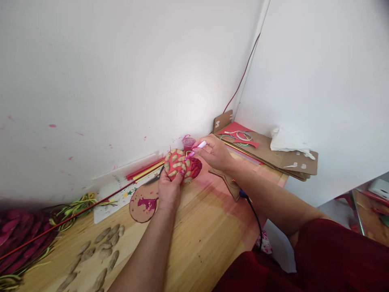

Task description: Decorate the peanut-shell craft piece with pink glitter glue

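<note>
**Brush tip on the peanut disc**

The left hand (170,190) grips the disc (179,164), a red round studded with peanut shells. It is raised off the counter (197,239) just ahead of the fingers, which curl over its lower edge. The right hand (214,153) pinches a pale pink brush (198,147) like a pen, with the tip resting on the disc's right side. A dark red, wet-looking patch sits there, just below the tip.

By the look of it, this is colouring work on the disc's right-hand part, with most shells bare and pale. A further stroke calls for a firm left grip and the disc tilted toward the brush. It also needs a light touch, so the bristles get between the shells without knocking one loose.

A small pink cup (188,142) stands just beyond the brush hand. A cardboard round (144,205) smeared with pink lies beside the left wrist. Loose peanuts (103,247) are scattered well to the left of that forearm. A black cable (254,217) runs under the right forearm and off the counter edge.
</note>
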Action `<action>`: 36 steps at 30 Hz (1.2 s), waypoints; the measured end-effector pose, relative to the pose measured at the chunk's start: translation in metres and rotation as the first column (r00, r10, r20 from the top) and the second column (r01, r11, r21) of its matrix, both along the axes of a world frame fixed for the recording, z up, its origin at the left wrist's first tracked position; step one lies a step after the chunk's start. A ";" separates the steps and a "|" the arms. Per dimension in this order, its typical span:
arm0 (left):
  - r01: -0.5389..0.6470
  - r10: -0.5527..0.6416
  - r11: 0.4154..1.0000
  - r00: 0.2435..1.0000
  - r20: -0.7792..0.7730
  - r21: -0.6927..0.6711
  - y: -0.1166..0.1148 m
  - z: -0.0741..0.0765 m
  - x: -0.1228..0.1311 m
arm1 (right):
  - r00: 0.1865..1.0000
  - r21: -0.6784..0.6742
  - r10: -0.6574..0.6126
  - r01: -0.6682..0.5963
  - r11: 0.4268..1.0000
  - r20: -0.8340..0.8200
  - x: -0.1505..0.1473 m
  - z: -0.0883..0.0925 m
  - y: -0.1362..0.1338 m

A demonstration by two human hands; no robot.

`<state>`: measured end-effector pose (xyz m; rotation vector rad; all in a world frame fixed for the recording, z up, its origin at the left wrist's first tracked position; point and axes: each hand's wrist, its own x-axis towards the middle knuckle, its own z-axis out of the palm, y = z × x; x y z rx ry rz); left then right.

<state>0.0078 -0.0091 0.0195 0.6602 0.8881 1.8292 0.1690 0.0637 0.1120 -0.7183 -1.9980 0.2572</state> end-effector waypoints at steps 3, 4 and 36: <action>0.016 -0.015 1.000 0.999 0.039 -0.014 0.000 0.001 0.000 | 0.999 -0.004 -0.031 0.031 1.000 -0.027 0.001 -0.002 0.003; 0.017 -0.016 1.000 0.999 0.042 -0.018 0.000 0.001 0.000 | 0.998 -0.002 -0.044 0.044 0.999 -0.044 0.002 -0.002 0.003; 0.043 -0.042 0.999 0.996 0.080 -0.013 0.000 0.004 -0.001 | 0.995 -0.055 -0.032 0.027 0.998 -0.093 0.000 -0.010 0.006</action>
